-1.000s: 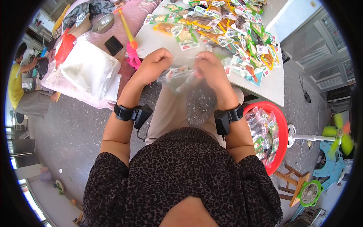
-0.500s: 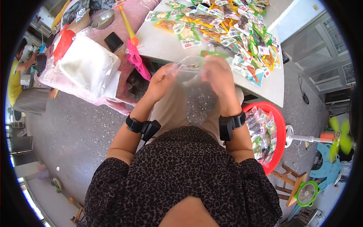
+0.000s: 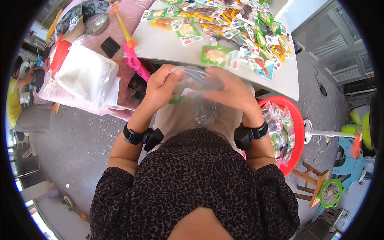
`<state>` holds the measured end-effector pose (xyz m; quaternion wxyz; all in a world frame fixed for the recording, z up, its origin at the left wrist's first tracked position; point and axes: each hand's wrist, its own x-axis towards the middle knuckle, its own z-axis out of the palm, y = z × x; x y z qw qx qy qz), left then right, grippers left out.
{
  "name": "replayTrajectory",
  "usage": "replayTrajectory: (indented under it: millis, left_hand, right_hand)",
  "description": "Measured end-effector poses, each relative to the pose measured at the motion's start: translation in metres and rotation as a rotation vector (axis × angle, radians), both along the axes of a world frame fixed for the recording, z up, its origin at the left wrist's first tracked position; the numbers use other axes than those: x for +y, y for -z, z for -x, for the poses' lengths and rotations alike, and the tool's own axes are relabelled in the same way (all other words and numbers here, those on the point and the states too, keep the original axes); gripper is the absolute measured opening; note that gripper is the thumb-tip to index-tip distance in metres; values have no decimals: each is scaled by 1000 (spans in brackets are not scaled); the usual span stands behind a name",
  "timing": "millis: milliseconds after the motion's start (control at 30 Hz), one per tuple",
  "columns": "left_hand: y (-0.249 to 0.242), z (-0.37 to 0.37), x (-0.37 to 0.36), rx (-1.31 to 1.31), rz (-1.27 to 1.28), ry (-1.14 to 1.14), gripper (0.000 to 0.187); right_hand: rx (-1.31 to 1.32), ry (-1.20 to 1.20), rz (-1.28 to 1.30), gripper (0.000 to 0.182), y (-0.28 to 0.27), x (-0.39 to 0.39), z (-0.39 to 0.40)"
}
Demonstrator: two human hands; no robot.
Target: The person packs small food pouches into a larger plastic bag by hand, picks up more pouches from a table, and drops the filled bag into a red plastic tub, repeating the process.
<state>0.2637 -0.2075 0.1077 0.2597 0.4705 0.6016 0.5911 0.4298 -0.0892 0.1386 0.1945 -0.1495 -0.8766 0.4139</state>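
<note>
A clear plastic bag (image 3: 195, 72) is stretched between my two hands above my lap, its mouth facing up. My left hand (image 3: 161, 87) pinches the bag's left rim between thumb and fingers. At the right rim is my right hand (image 3: 234, 90), its thumb and fingers around the plastic and a little blurred. Through the film a green-and-white food packet (image 3: 177, 97) shows low on the left side. Just beyond the bag, a green-edged packet (image 3: 216, 55) with pale food lies near the front edge of the white table (image 3: 160, 50).
Many food packets (image 3: 240, 28) are heaped on the table. A red basin (image 3: 297, 136) of packets stands at my right, near a fan with green blades (image 3: 354, 124). At left, a pink-covered table (image 3: 46, 84) carries white plastic sheets (image 3: 86, 74). Another person (image 3: 18, 96) is farther left.
The bag and both hands have come slightly lower, and my right hand has turned more sideways. The green-edged packet on the table now shows fully. My view has shifted a little.
</note>
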Motion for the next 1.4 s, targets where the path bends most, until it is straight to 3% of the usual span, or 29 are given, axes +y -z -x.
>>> replayTrajectory:
  millis: [67, 100, 233, 433, 633, 733, 833, 933, 1100, 1167, 1267, 1400]
  left_hand:
    - [3, -5, -1, -40, -38, 20, 13]
    - [4, -6, -3, -62, -57, 29, 13]
    - [9, -3, -5, -81, -34, 94, 14]
    - [8, -7, -3, -167, 10, 348, 16]
    - [11, -9, 0, -236, 39, 522, 12]
    - [12, -13, 4, -391, 102, 653, 12]
    - [21, -13, 18, -352, 173, 646, 14]
    - [44, -3, 31, -342, 243, 552, 15]
    - [90, 28, 33, -177, 403, 282, 15]
    - [103, 37, 31, -138, 415, 219, 15]
    - [114, 42, 29, -175, 424, 151, 14]
    - [117, 40, 30, -236, 439, 89, 13]
  right_hand:
    - [-80, 19, 8, 40, -1, 0, 2]
    - [-37, -5, 32, 25, -1, 0, 2]
    - [18, -128, -222, 15, 8, 2, -6]
    - [-153, -145, -141, 14, -4, -4, -26]
    - [53, -276, 60, 13, 8, 0, -49]
    - [92, -277, 135, 13, 9, 0, -67]
    - [70, -209, 238, 11, 11, 4, -92]
    - [126, -42, 273, 11, 16, 12, -132]
    - [73, 509, 499, 10, 30, 12, -221]
    - [17, 626, 379, 8, 38, 13, -244]
    - [-95, 823, 490, 7, 65, 12, -303]
    - [-381, 1060, 316, 13, 108, 7, -358]
